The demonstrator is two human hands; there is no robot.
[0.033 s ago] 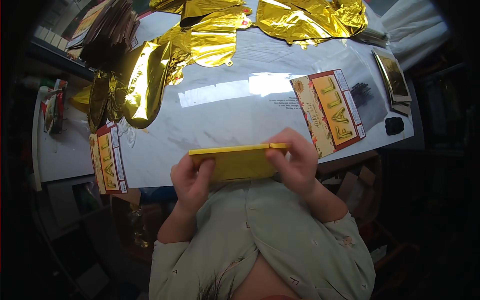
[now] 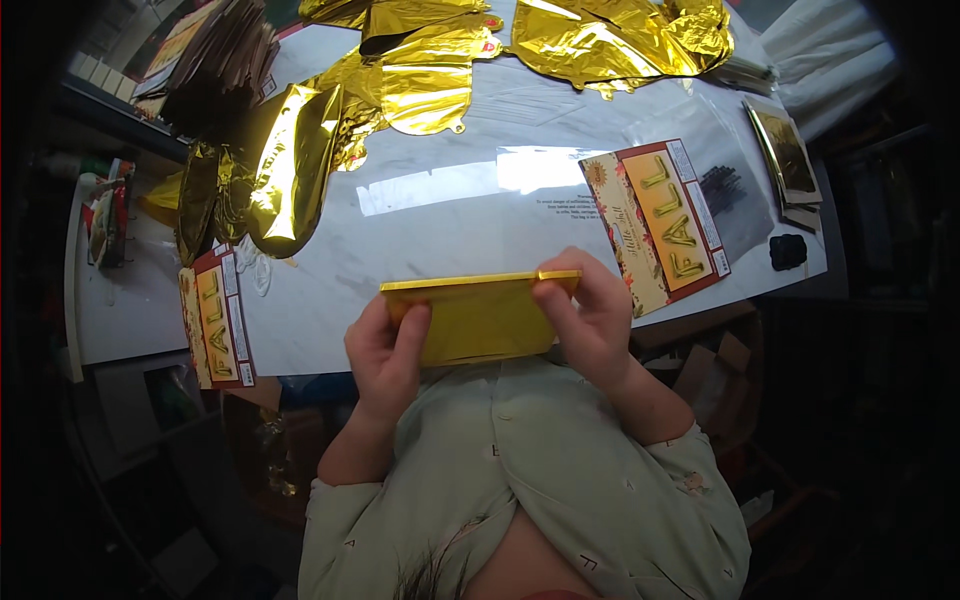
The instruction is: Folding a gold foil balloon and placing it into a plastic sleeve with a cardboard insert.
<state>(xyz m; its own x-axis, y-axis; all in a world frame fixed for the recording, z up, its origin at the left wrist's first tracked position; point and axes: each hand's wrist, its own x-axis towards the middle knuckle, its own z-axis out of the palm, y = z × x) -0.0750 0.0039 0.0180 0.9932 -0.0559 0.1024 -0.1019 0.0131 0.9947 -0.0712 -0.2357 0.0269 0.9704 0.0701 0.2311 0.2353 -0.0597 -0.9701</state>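
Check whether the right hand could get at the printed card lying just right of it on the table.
Probably yes: the printed card lies flat and uncovered just beyond the right hand, but that hand's grip is on the folded gold foil, shared with the left hand.

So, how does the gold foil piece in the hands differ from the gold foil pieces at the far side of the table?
The held gold foil piece is folded flat into a neat rectangle; the far foil pieces lie spread out and crumpled. The held one is gripped by the left hand and right hand; the far ones rest untouched on the table. Both are shiny gold foil.
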